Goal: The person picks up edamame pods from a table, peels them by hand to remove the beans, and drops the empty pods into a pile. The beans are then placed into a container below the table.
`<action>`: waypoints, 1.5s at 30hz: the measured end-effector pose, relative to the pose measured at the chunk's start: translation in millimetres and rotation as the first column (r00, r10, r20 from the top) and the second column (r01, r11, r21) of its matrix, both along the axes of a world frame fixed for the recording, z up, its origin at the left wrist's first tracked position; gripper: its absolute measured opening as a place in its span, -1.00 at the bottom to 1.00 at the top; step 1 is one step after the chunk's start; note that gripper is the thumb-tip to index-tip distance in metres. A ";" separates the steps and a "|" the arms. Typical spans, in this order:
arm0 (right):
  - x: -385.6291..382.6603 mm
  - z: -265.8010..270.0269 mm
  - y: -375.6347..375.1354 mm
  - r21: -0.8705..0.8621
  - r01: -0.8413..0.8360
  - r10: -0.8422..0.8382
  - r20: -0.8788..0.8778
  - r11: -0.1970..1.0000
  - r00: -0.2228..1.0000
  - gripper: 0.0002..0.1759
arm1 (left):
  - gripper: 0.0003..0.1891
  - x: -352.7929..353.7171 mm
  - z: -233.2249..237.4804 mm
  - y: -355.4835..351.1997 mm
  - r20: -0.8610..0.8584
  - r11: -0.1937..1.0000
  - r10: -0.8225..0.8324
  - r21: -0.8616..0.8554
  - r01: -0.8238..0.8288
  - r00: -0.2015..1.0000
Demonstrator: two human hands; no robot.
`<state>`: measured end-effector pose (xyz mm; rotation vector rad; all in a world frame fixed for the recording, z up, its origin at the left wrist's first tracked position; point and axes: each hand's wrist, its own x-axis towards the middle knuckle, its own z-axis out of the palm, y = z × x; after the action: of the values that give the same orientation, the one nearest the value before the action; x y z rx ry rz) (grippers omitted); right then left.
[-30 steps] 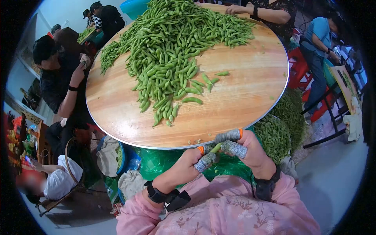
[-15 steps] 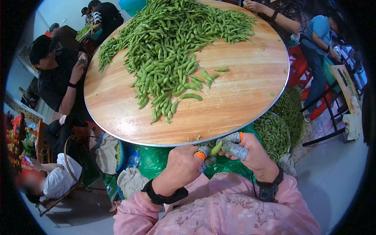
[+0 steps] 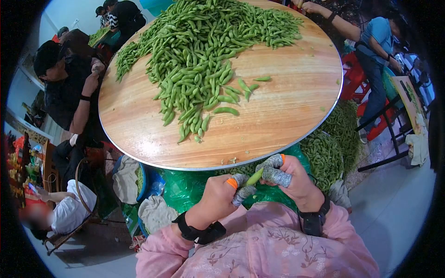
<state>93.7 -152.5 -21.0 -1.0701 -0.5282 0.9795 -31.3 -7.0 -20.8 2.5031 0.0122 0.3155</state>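
Note:
A single green pod (image 3: 253, 178) is held between my two hands, just below the near edge of the round wooden table (image 3: 278, 125). My left hand (image 3: 221, 193) pinches its lower end with thumb and finger in grey finger covers and an orange band. My right hand (image 3: 294, 182), also with grey covers on thumb and finger, grips its upper tip. A large heap of green pods (image 3: 199, 51) lies on the far part of the table, with a few loose pods (image 3: 226, 111) at its near side.
Green plastic (image 3: 181, 187) hangs under the table edge. More pods (image 3: 324, 155) are piled below at the right. Cloth-covered tubs (image 3: 127, 180) stand at the lower left. A person in black (image 3: 65, 92) sits at the left; another person's hand (image 3: 315, 8) is at the far right edge.
Both hands have shifted very slightly while keeping the pod between them. The other person's arm at the far right edge has moved a little to the right.

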 end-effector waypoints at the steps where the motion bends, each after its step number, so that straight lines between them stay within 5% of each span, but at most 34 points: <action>1: -1.0 -2.3 0.7 -0.001 0.002 -0.002 0.000 1.000 1.000 -0.82 | -0.83 2.0 -1.1 -3.5 0.019 0.964 0.027 -0.263 -0.021 0.999; 2: -2.0 -3.9 1.6 0.051 0.016 -0.016 -0.006 0.999 1.000 -0.82 | -0.84 3.9 -2.0 -5.7 0.031 0.860 0.057 -0.508 -0.034 0.998; 6: 1.8 -20.1 3.6 0.119 -0.034 0.043 -0.068 0.992 0.997 -0.79 | -0.81 7.3 -4.1 -7.0 -0.014 0.763 0.065 -0.643 -0.059 0.998; 8: 2.4 -11.1 -0.2 0.047 -0.094 0.098 -0.097 0.994 0.990 -0.79 | -0.81 4.7 -6.5 -9.6 0.034 0.947 0.098 -0.311 -0.082 0.995; 12: 2.0 -7.9 -3.6 -0.061 -0.183 0.179 -0.068 0.981 0.982 -0.80 | -0.85 4.5 -15.6 -10.4 0.102 0.995 0.073 -0.070 -0.066 0.992; 14: -2.4 -8.8 0.3 -0.031 -0.145 0.144 -0.049 0.989 0.988 -0.81 | -0.85 8.4 -18.0 -14.7 0.134 0.855 0.094 -0.519 -0.011 0.987; 18: -4.2 -13.0 5.8 0.043 -0.104 0.102 0.065 0.994 0.993 -0.81 | -0.80 4.6 -22.6 -17.7 0.053 0.688 0.155 -0.723 -0.069 0.986; 20: -1.8 -17.2 6.5 0.058 -0.110 0.100 0.156 0.992 0.983 -0.81 | -0.73 3.7 -30.2 -16.6 -0.074 0.431 0.134 -0.893 -0.125 0.988; 24: 2.5 -23.5 7.1 0.108 -0.114 0.076 0.311 0.988 0.948 -0.82 | -0.62 5.8 -36.3 -16.3 -0.144 0.224 0.121 -0.960 -0.168 0.982; 26: 5.8 -28.6 5.6 0.060 -0.124 0.092 0.385 0.990 0.919 -0.82 | -0.62 6.8 -33.9 -15.5 -0.233 -0.052 0.050 -0.972 -0.230 0.971; 29: 3.0 -25.2 6.8 -0.015 -0.102 0.098 0.422 0.995 0.901 -0.83 | -0.62 7.9 -36.6 -12.0 -0.245 -0.129 -0.012 -0.961 -0.245 0.969; 30: 2.2 -23.0 7.8 -0.043 -0.074 0.085 0.390 0.996 0.917 -0.83 | -0.62 8.0 -37.7 -12.2 -0.243 -0.128 -0.013 -0.962 -0.243 0.970; 34: 2.9 -22.3 6.1 -0.094 -0.048 0.084 0.431 0.994 0.899 -0.84 | -0.71 10.6 -25.1 -12.5 -0.138 0.493 0.071 -0.856 -0.155 0.988; 36: -0.3 -17.3 6.0 -0.166 -0.024 0.106 0.501 0.986 0.859 -0.84 | -0.74 13.3 -30.8 -9.8 -0.164 0.623 0.014 -0.770 -0.137 0.986; 45: 3.1 -31.4 7.3 -0.137 -0.119 0.158 0.318 0.983 0.935 -0.83 | -0.80 12.6 -30.6 -2.4 -0.223 0.658 0.004 -0.734 -0.170 0.975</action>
<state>96.8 -145.1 -52.5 -1.3255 -0.8372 0.9685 -18.7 -9.3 -51.4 1.6805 0.2927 0.0561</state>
